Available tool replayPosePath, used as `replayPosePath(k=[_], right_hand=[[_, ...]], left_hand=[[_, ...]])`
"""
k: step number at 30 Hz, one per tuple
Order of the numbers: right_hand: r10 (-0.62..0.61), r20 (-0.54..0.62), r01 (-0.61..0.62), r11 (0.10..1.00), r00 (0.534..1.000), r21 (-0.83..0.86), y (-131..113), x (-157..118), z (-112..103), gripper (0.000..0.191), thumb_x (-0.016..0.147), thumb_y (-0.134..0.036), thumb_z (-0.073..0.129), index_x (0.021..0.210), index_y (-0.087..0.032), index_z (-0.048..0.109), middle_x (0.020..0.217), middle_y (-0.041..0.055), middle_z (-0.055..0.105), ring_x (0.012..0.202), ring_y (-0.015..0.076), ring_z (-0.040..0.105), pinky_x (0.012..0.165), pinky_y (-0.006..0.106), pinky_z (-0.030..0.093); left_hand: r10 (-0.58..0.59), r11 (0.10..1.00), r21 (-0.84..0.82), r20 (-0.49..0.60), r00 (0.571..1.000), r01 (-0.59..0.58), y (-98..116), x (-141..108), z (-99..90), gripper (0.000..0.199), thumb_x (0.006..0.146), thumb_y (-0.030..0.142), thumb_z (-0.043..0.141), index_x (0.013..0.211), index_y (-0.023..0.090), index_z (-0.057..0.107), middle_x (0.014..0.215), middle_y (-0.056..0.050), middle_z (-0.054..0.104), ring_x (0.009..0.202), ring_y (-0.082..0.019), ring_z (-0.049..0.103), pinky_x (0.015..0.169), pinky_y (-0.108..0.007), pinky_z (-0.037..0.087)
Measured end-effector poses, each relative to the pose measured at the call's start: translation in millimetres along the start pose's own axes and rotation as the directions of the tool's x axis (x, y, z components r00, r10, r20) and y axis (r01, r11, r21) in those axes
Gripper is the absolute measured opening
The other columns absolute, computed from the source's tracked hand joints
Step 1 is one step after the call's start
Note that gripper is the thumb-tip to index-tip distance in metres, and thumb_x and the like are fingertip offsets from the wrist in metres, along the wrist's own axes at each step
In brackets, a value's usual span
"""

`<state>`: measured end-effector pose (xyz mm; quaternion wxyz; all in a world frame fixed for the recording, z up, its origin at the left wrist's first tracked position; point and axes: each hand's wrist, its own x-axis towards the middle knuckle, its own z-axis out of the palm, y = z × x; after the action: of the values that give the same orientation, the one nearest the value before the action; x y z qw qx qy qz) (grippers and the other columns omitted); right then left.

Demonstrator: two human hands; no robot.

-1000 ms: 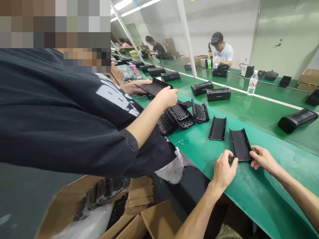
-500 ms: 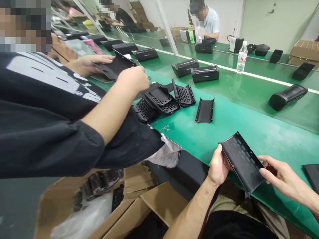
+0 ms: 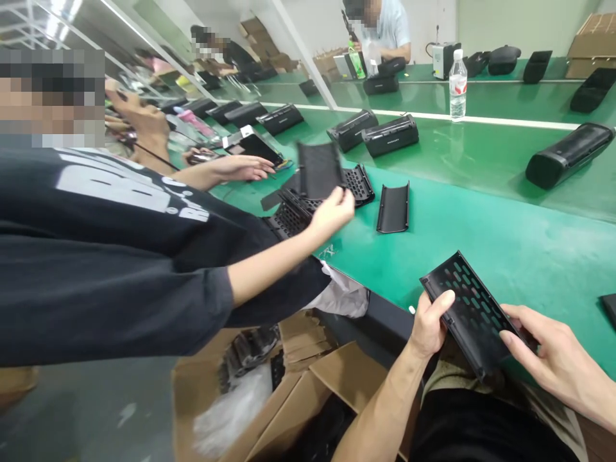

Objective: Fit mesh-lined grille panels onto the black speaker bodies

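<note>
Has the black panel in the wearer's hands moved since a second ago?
Yes: the held panel came nearer the camera, away from the loose panel on the table.

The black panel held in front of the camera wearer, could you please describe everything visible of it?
The black panel looks like plastic: rectangular, with rows of rounded slots and small bumps along a long edge. It slants, held up by the green table, left grip on one long side, right grip on the other.

Black top [image 3: 491, 423], khaki trousers [image 3: 447, 377] — 2 bare hands [image 3: 429, 326] [image 3: 551, 346].
</note>
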<state>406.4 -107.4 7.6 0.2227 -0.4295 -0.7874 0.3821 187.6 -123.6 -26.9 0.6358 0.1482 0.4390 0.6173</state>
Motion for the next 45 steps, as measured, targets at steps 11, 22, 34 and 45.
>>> replayPosePath(k=[11, 22, 34, 45], right_hand=[[0.035, -0.005, -0.035, 0.999, 0.999, 0.03, 16.6, 2.2, 6.3, 0.032, 0.106, -0.04, 0.049, 0.122, -0.022, 0.069, 0.102, 0.0088, 0.081, 0.085, 0.0239, 0.078, 0.075, 0.035, 0.06], [0.018, -0.036, -0.017, 1.0, 0.999, 0.016, 13.7, 5.8, 5.1, 0.031, 0.104, -0.036, 0.049, 0.12, -0.02, 0.07, 0.102, 0.0074, 0.081, 0.081, 0.0204, 0.076, 0.074, 0.032, 0.059], [0.072, -0.029, -0.071, 0.997, 0.997, 0.023, 16.8, 9.0, 8.1, 0.036, 0.103, -0.039, 0.049, 0.12, -0.018, 0.072, 0.097, 0.007, 0.081, 0.076, 0.0208, 0.075, 0.071, 0.033, 0.058], [0.126, 0.003, -0.126, 0.991, 0.992, 0.051, 17.8, 12.9, 5.9, 0.037, 0.1, -0.041, 0.051, 0.12, -0.018, 0.072, 0.102, 0.0084, 0.082, 0.082, 0.0231, 0.076, 0.077, 0.035, 0.059]], left_hand=[[0.102, 0.982, 0.172, -0.156, 0.982, -0.075, -5.5, 3.7, 6.7, 0.034, 0.069, 0.034, 0.082, 0.096, 0.015, 0.077, 0.087, -0.005, 0.078, 0.083, -0.023, 0.071, 0.082, -0.035, 0.056], [0.173, 0.969, 0.202, -0.13, 0.976, -0.145, -11.7, 5.1, -0.8, 0.048, 0.072, 0.041, 0.087, 0.111, 0.016, 0.075, 0.101, -0.007, 0.079, 0.09, -0.024, 0.071, 0.088, -0.037, 0.058], [0.278, 0.898, 0.384, -0.114, 0.954, -0.215, -26.1, 14.5, -20.2, 0.043, 0.083, 0.044, 0.08, 0.116, 0.018, 0.072, 0.11, -0.009, 0.079, 0.103, -0.028, 0.073, 0.098, -0.04, 0.057], [0.294, 0.886, 0.405, -0.11, 0.95, -0.227, -27.5, 14.8, -20.9, 0.038, 0.086, 0.042, 0.076, 0.117, 0.019, 0.074, 0.111, -0.009, 0.081, 0.107, -0.03, 0.073, 0.1, -0.04, 0.056]])
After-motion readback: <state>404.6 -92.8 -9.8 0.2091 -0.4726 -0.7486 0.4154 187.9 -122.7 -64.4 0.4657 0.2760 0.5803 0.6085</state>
